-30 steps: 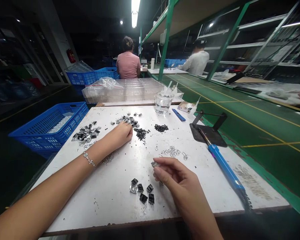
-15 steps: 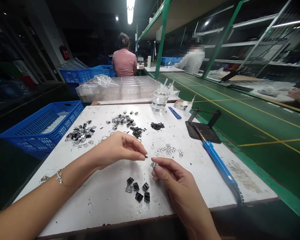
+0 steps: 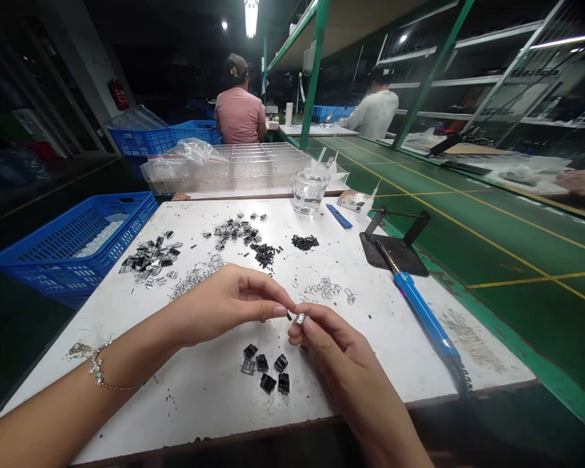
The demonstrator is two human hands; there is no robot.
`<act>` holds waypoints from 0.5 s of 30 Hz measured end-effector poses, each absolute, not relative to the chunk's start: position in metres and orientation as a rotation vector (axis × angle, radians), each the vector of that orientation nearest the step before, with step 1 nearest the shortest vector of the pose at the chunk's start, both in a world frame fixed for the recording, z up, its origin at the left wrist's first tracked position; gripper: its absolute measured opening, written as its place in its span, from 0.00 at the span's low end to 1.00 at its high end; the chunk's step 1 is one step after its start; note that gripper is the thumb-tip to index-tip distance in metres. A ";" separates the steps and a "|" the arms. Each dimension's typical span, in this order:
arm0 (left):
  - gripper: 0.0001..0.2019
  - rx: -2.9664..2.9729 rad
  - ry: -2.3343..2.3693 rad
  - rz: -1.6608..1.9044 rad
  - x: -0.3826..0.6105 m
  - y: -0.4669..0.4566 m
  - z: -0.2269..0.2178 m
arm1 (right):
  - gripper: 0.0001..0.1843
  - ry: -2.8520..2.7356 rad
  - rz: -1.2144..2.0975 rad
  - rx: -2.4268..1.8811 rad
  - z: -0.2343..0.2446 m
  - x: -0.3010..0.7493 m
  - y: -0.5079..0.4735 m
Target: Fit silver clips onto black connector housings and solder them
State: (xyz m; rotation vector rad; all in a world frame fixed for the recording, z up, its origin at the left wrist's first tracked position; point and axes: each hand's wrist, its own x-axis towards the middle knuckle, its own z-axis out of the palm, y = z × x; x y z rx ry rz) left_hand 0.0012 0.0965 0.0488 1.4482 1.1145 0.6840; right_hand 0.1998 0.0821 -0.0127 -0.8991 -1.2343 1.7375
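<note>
Between thumb and index finger, my left hand (image 3: 244, 296) pinches a small black piece (image 3: 289, 316). My right hand (image 3: 329, 338) grips a small clear part (image 3: 301, 318) with a metallic shine, and the fingertips of both hands meet there. Just below on the white tabletop (image 3: 224, 416) lie several small black-and-clear parts (image 3: 268, 382) and one clear part (image 3: 248, 366). Beyond my hands are a heap of tiny black pieces (image 3: 305, 242), another black heap (image 3: 264, 255), some thin wire pieces (image 3: 324, 287) and a larger wire pile (image 3: 195, 276), partly behind my left hand.
A blue soldering iron (image 3: 424, 315) leans on a black stand (image 3: 394, 247) at right. Farther back are a glass cup (image 3: 309, 192) and a blue strip (image 3: 338, 216). Piles of clear-and-black parts (image 3: 151, 257) lie at left, beside a blue crate (image 3: 78, 260). Two people sit ahead.
My left hand has moved right and slightly down, bringing the black piece against or very near the clear part. My right hand has turned the clear part a little. The view has shifted slightly.
</note>
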 end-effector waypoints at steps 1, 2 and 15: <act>0.05 1.426 1.105 0.683 0.002 0.096 0.049 | 0.09 -1.192 1.758 -0.875 -0.013 0.200 0.082; 0.05 1.405 1.093 0.682 0.003 0.095 0.049 | 0.07 -1.153 1.773 -0.855 -0.013 0.199 0.082; 0.04 1.348 0.998 0.710 0.005 0.091 0.045 | 0.08 -0.974 1.651 -0.871 -0.019 0.196 0.083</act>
